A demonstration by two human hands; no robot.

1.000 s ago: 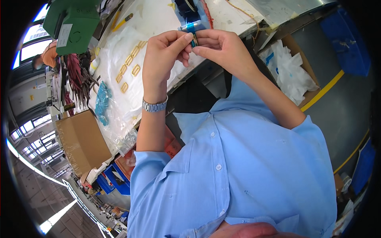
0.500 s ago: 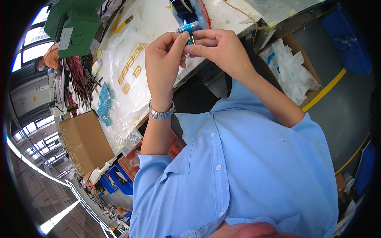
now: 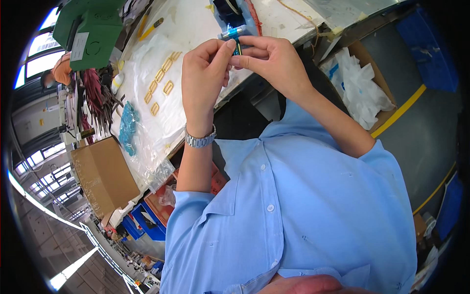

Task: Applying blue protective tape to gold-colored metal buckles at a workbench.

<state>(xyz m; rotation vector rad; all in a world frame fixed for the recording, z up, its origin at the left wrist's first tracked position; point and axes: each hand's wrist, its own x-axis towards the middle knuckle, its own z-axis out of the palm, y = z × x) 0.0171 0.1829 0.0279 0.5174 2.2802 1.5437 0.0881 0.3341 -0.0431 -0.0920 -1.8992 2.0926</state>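
My left hand (image 3: 202, 78) and my right hand (image 3: 281, 66) meet above the table's near edge, both closed in a pinch. Between their fingertips is a small gold metal piece with shiny blue film (image 3: 238, 47); the fingers hide much of it. Just beyond the fingertips stands a light blue tape dispenser (image 3: 248, 28) with a dark roll in it. Blue film also shows at its near end, by the fingers. To the left of my left hand, several gold rectangular buckles (image 3: 160, 76) lie in rows on white plastic sheeting (image 3: 171, 105).
A crumpled blue plastic bundle (image 3: 128, 130) and a cardboard box (image 3: 105, 174) are at the left. Yellow-handled tools (image 3: 151, 29) lie farther back, near a green machine (image 3: 95, 36). At the right, a carton holds white plastic bags (image 3: 360, 88). A person (image 3: 62, 69) is in the far left background.
My left hand has shifted slightly right, closer to my right hand. Both hands keep their pinch on the small gold piece.
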